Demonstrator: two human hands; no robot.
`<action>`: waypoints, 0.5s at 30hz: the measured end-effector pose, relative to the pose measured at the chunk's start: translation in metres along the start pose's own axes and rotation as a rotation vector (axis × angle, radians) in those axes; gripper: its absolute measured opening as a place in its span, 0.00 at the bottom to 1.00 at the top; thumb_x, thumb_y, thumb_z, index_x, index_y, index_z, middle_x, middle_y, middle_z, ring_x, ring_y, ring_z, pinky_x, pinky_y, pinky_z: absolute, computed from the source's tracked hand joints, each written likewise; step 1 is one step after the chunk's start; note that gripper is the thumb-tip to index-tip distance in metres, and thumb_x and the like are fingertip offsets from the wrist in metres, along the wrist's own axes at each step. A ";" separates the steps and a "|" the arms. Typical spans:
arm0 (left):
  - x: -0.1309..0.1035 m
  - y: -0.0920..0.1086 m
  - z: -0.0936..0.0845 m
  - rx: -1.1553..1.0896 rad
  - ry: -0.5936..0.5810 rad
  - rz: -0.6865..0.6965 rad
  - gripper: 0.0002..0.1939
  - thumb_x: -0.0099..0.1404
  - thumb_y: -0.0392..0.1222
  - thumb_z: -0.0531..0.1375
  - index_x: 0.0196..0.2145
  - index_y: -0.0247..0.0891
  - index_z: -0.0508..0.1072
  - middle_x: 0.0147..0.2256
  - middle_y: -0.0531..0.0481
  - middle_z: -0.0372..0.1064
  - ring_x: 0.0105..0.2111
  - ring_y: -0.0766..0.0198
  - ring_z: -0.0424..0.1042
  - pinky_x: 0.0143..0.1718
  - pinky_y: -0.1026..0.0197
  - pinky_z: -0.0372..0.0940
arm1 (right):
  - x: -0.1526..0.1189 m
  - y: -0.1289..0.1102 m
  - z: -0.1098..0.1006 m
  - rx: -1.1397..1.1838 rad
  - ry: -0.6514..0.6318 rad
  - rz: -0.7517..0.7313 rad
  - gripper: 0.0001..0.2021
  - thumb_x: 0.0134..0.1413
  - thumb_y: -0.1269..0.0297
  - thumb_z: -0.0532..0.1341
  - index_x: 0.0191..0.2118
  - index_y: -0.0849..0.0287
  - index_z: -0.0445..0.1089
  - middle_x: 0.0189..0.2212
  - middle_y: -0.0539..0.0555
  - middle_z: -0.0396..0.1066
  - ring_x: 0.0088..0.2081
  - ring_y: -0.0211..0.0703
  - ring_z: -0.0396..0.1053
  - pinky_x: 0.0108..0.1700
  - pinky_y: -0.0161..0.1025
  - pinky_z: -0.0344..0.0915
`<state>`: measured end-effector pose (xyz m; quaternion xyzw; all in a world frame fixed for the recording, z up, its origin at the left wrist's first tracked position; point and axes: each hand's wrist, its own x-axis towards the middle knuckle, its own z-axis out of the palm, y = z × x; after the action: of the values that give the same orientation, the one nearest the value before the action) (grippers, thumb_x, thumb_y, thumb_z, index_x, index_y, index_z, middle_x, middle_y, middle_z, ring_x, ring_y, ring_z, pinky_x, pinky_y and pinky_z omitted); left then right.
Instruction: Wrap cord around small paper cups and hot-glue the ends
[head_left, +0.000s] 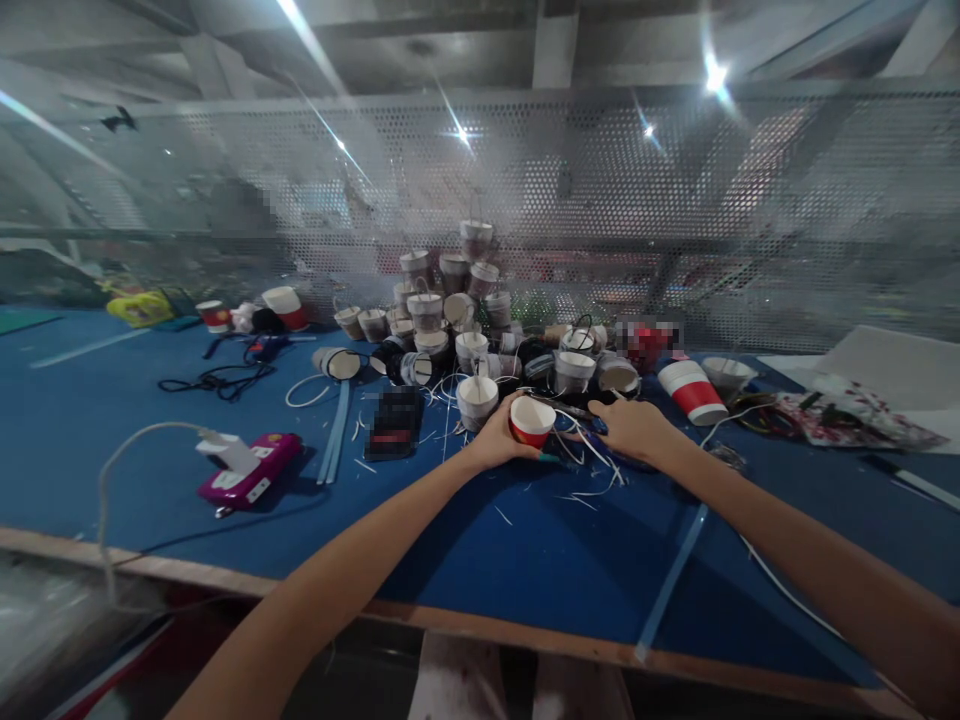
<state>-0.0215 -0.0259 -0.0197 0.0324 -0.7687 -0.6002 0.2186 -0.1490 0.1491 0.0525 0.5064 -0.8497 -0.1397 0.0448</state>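
Left hand clasps a red-and-white cup over the blue table

The red-and-white cup (532, 435) sits slightly right of the frame's centre, with its open mouth facing up and its long axis running roughly top to bottom in the view; any slight tilt is hard to judge. The left hand (499, 437) is closed around the cup's side, the fingers probably wrapped there to steady it while leaving the mouth uncovered. To its right, the right hand (634, 430) reaches inward beside a dark tool (562, 406); whether its fingers grip anything cannot be told.

Pale strands (600, 465) curl just below and between the hands. A whitish cup (477, 400) stands just beyond the left hand, and behind it a heap of pale cups (427, 312) rises at the centre of the frame, apparently stacked to save room. A larger red-striped cup (691, 392) leans at right, while a purple power strip (255, 472) lies at lower left on the blue table (465, 560), below the perforated screen (517, 160) across the upper frame
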 end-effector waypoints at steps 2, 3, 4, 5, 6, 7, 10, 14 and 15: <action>-0.002 0.000 0.000 0.082 0.085 0.007 0.47 0.32 0.38 0.70 0.51 0.34 0.57 0.47 0.40 0.62 0.48 0.53 0.63 0.51 0.50 0.57 | -0.001 0.001 0.000 -0.008 0.008 -0.003 0.26 0.55 0.47 0.43 0.49 0.61 0.60 0.35 0.66 0.71 0.36 0.56 0.70 0.31 0.42 0.61; -0.003 0.000 -0.001 0.140 0.112 0.014 0.46 0.32 0.39 0.70 0.50 0.33 0.58 0.46 0.41 0.64 0.47 0.53 0.63 0.50 0.50 0.57 | -0.001 0.001 0.000 -0.009 0.012 -0.007 0.27 0.55 0.47 0.42 0.49 0.61 0.60 0.34 0.66 0.71 0.35 0.56 0.70 0.31 0.42 0.61; -0.004 0.000 -0.003 0.195 0.123 0.023 0.45 0.32 0.39 0.70 0.50 0.33 0.60 0.45 0.41 0.64 0.47 0.53 0.63 0.50 0.49 0.57 | -0.002 0.002 0.000 -0.009 0.016 -0.014 0.27 0.54 0.46 0.41 0.48 0.61 0.61 0.34 0.66 0.71 0.35 0.56 0.70 0.31 0.42 0.61; -0.004 0.001 -0.004 0.232 0.110 0.030 0.44 0.32 0.39 0.70 0.49 0.33 0.60 0.45 0.41 0.64 0.47 0.53 0.63 0.51 0.49 0.56 | -0.002 0.003 -0.001 -0.010 0.021 -0.020 0.28 0.54 0.45 0.41 0.48 0.61 0.61 0.34 0.66 0.71 0.35 0.57 0.70 0.30 0.43 0.61; -0.003 0.001 -0.006 0.245 0.078 0.035 0.44 0.33 0.39 0.70 0.50 0.33 0.60 0.46 0.41 0.64 0.48 0.53 0.63 0.51 0.49 0.56 | -0.003 0.004 -0.001 -0.011 0.025 -0.024 0.29 0.54 0.43 0.40 0.48 0.61 0.61 0.33 0.66 0.71 0.34 0.57 0.70 0.30 0.43 0.61; -0.002 0.001 -0.007 0.235 0.037 0.037 0.44 0.34 0.38 0.70 0.51 0.33 0.59 0.47 0.40 0.63 0.48 0.53 0.62 0.52 0.50 0.55 | -0.003 0.004 -0.002 -0.012 0.027 -0.025 0.31 0.53 0.42 0.39 0.48 0.61 0.61 0.33 0.66 0.71 0.34 0.57 0.70 0.30 0.43 0.61; 0.001 0.001 -0.010 0.144 -0.069 0.027 0.44 0.38 0.36 0.68 0.53 0.34 0.58 0.49 0.39 0.61 0.50 0.54 0.61 0.53 0.51 0.54 | -0.003 0.005 -0.004 -0.013 0.028 -0.024 0.33 0.51 0.39 0.40 0.48 0.62 0.61 0.33 0.66 0.71 0.35 0.57 0.70 0.31 0.43 0.60; 0.002 0.003 -0.009 0.022 -0.118 0.002 0.43 0.39 0.33 0.67 0.54 0.34 0.57 0.50 0.39 0.61 0.51 0.54 0.60 0.54 0.50 0.53 | -0.002 0.005 -0.004 -0.006 0.037 -0.033 0.33 0.49 0.38 0.42 0.46 0.61 0.62 0.34 0.65 0.71 0.36 0.55 0.70 0.32 0.42 0.61; 0.002 0.004 -0.009 -0.005 -0.133 -0.007 0.43 0.39 0.33 0.67 0.54 0.33 0.56 0.50 0.38 0.60 0.51 0.53 0.60 0.54 0.50 0.53 | -0.002 0.005 -0.004 -0.003 0.038 -0.041 0.33 0.49 0.38 0.42 0.46 0.61 0.62 0.34 0.65 0.71 0.36 0.55 0.70 0.32 0.42 0.61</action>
<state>-0.0194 -0.0332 -0.0136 -0.0057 -0.7798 -0.6038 0.1652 -0.1514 0.1528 0.0578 0.5261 -0.8380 -0.1321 0.0590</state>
